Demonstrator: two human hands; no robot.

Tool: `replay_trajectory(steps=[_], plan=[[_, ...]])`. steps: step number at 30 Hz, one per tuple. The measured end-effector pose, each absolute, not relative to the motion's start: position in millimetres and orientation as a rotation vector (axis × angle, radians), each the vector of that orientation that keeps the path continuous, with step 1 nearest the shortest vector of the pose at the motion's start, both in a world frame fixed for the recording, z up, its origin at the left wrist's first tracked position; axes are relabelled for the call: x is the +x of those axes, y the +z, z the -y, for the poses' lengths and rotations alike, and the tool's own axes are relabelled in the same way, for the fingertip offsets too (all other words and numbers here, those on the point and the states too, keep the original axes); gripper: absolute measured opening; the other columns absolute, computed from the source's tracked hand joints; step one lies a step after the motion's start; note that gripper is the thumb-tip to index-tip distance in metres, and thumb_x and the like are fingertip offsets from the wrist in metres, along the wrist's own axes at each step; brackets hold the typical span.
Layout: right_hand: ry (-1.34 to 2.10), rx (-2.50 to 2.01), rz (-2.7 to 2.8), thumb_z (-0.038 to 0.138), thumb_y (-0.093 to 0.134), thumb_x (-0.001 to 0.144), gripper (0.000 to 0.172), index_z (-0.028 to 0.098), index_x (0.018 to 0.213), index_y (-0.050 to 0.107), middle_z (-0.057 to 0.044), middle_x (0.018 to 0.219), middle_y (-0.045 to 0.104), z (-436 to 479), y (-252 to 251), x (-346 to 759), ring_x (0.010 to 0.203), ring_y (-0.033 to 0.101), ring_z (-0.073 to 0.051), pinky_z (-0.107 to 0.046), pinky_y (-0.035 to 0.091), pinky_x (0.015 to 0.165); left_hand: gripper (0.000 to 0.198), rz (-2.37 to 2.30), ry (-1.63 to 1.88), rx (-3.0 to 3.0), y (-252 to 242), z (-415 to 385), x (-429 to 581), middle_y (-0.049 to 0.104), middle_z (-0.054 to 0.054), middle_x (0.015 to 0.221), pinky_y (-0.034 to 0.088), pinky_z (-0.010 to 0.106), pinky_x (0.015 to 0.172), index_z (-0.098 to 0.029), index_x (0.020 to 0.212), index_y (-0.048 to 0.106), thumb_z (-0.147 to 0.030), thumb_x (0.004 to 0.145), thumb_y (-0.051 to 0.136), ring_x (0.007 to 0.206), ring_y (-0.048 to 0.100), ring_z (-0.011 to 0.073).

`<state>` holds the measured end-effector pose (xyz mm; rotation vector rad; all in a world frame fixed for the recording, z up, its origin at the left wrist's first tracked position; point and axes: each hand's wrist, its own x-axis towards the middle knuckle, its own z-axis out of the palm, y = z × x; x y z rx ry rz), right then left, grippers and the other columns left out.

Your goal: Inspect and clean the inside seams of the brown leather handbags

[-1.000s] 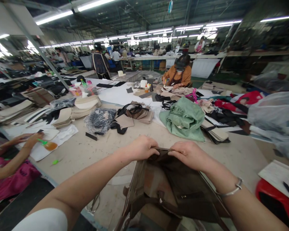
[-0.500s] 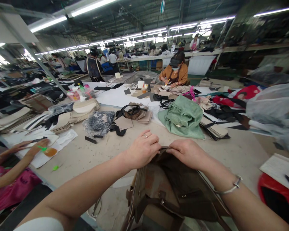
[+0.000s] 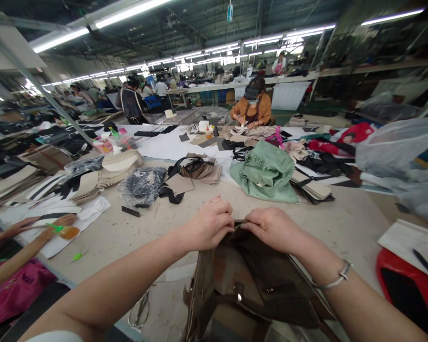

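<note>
A dark brown bag (image 3: 264, 280) stands on the table right in front of me, its mouth facing me so that the lining and a small metal fitting show. My left hand (image 3: 212, 223) pinches the far top edge of the bag between thumb and fingers. Close beside it, my right hand (image 3: 271, 227) grips the same edge, thumb on the near side. A short stretch of the edge shows between the two hands. The bag's lower part runs out of the picture at the bottom.
Scissors (image 3: 140, 309) lie left of the bag. Beyond my hands are a green cloth bundle (image 3: 266, 171), a plastic-wrapped black bundle (image 3: 142, 185) and stacked beige pieces (image 3: 119, 166). A co-worker's hands (image 3: 59, 223) hold a glue bottle at left; another person (image 3: 253, 107) sits opposite.
The whole view has shifted slightly, with the surroundings sliding left. Both hands keep their hold on the bag's edge, nearly unmoved. The co-worker's hands at left have moved a little.
</note>
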<state>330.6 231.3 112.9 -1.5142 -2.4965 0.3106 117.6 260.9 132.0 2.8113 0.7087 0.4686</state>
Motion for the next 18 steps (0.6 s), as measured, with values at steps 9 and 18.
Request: replay_trajectory(steps=[9, 18], plan=[[0.306, -1.531, 2.454, 0.04, 0.043, 0.09, 0.035, 0.02, 0.069, 0.063, -0.001, 0.068, 0.064, -235.2, 111.4, 333.6, 0.065, 0.054, -0.013, -0.024, 0.028, 0.058, 0.004, -1.01, 0.669, 2.395, 116.5, -263.5, 125.6, 0.065, 0.0, 0.076, 0.045, 0.023, 0.066, -0.017, 0.075, 0.061, -0.016, 0.074, 0.056, 0.07, 0.059, 0.012], [0.323, -1.553, 2.431, 0.04, 0.042, 0.091, 0.036, 0.02, 0.067, 0.06, 0.0, 0.066, 0.062, -235.9, 114.0, 329.8, 0.062, 0.052, -0.012, -0.025, 0.026, 0.057, 0.006, -1.199, 0.725, 2.222, 113.5, -262.1, 128.9, 0.066, -0.002, 0.067, 0.043, 0.019, 0.059, -0.017, 0.07, 0.066, -0.019, 0.071, 0.06, 0.062, 0.059, 0.0099]])
